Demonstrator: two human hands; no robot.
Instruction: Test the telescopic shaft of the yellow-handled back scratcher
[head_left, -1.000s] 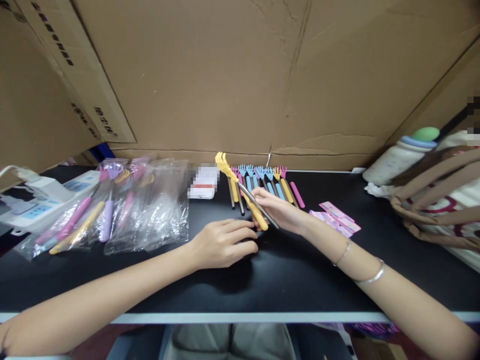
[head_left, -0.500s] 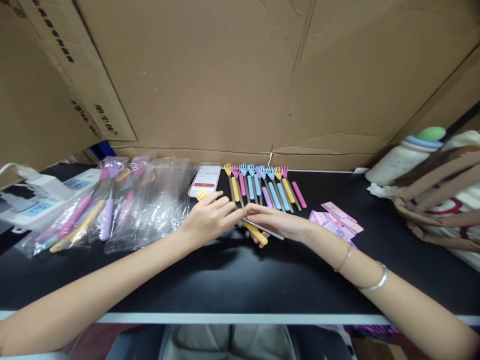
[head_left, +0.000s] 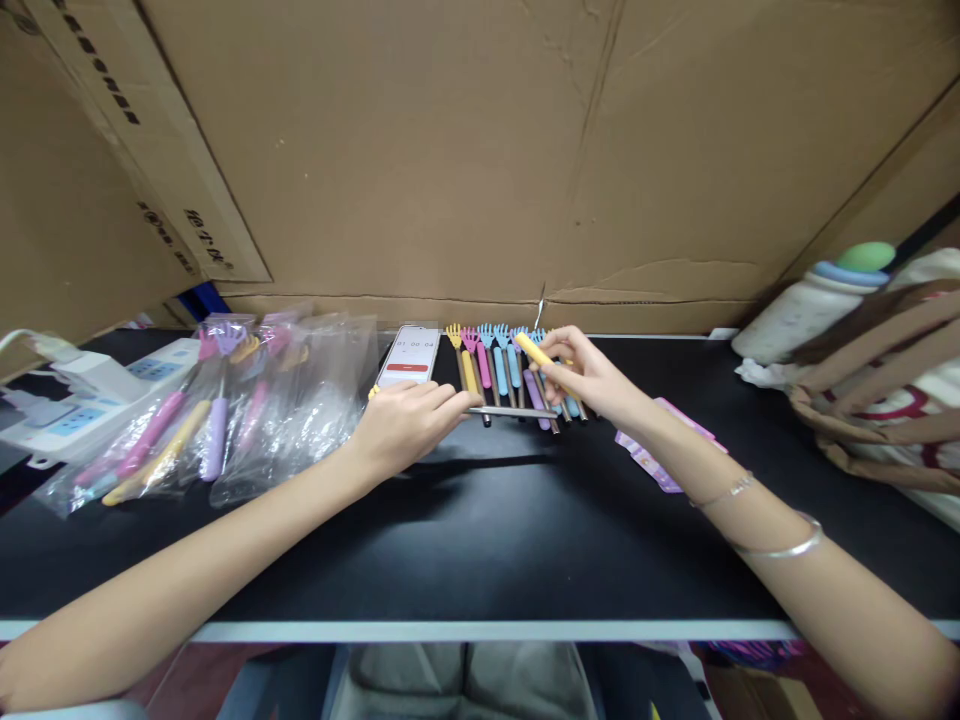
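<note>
My left hand [head_left: 409,425] is closed around the head end of a yellow back scratcher; its bare metal rod [head_left: 514,411] sticks out to the right, nearly level above the table. Only a bit of the yellow claw shows at the hand's left side. Between thumb and fingers, my right hand [head_left: 581,372] pinches a loose yellow handle grip [head_left: 532,349], tilted and apart from the rod. Just behind both hands lies a row of back scratchers with yellow, pink, blue and purple claws, among them one with a pink grip [head_left: 484,366]. My right hand covers the row's right end.
Clear plastic bags [head_left: 300,440], some with back scratchers in them, lie at left beside a white power strip [head_left: 97,410]. A phone [head_left: 410,350] lies behind my left hand. Pink printed cards [head_left: 652,465], a bottle [head_left: 795,310] and a bag [head_left: 892,400] are at right. Cardboard [head_left: 420,150] walls the back.
The yellow grip, earlier low beside the rod, is now raised in my right hand, which has moved up and away from my left. The rod has swung to nearly level.
</note>
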